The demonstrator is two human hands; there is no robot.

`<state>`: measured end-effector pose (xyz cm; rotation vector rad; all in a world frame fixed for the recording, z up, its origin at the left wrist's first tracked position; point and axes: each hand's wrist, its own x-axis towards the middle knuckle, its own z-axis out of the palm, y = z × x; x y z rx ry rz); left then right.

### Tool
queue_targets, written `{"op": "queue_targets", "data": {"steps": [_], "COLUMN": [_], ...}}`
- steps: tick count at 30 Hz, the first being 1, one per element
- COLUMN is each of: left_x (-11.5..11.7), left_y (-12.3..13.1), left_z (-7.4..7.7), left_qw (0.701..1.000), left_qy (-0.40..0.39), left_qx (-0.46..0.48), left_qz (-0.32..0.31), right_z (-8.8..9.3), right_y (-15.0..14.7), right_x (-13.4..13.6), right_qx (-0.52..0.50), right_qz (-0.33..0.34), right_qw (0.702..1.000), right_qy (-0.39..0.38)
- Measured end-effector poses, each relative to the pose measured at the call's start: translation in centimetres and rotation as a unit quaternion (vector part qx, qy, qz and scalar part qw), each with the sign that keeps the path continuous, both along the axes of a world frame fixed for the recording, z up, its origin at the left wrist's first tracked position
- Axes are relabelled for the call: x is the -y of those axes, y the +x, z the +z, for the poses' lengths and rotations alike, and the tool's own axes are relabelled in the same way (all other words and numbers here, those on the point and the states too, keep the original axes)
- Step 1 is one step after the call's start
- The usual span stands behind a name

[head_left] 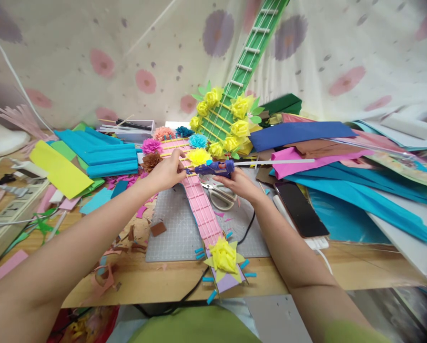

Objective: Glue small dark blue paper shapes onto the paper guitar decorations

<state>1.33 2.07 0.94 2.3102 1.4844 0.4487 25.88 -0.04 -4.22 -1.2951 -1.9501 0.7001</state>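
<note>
A blue glue gun (pixel 217 167) with a long white glue stick out of its back is gripped in my right hand (pixel 242 183). Its nozzle points left, close to the fingers of my left hand (pixel 170 170). Those fingers are pinched together over the body of a pink paper guitar (pixel 199 205); what they hold is too small to make out. Paper flowers ring the guitar's body, among them a yellow flower (pixel 199 156) and a brown flower (pixel 152 162). A yellow flower (pixel 224 256) sits on the headstock, which points toward me.
Behind stands a green paper guitar (pixel 249 62) with yellow flowers. Scissors (pixel 222 196) lie on the grey cutting mat (pixel 177 243). A phone (pixel 301 209) and blue paper (pixel 363 190) are at right; a power strip (pixel 16 214) is at left. A black cord crosses the table edge.
</note>
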Motion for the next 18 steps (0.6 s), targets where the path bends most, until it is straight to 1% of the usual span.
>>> {"op": "queue_targets", "data": {"steps": [3,8,12,18], "left_x": [0.09,0.09,0.19,0.5], "left_y": [0.11,0.08,0.14,0.43], "left_z": [0.06,0.06,0.2,0.49], "left_qw": [1.0,1.0,1.0,0.999], "left_qy": [-0.008,-0.009,-0.006,-0.023], "left_qx": [0.007,0.002,-0.012,-0.025], "left_qz": [-0.001,-0.01,-0.021,-0.02], "right_z": [-0.17,0.01,0.1,0.42], "right_y": [-0.02,-0.05,-0.01,-0.24], "right_x": [-0.13,-0.09,-0.02,0.11], "right_qx": [0.003,-0.002,0.001,-0.003], "right_qz": [0.003,0.005,-0.005,-0.021], "right_qw": [1.0,1.0,1.0,1.0], "right_qy": [0.009,0.002,-0.003,-0.015]}}
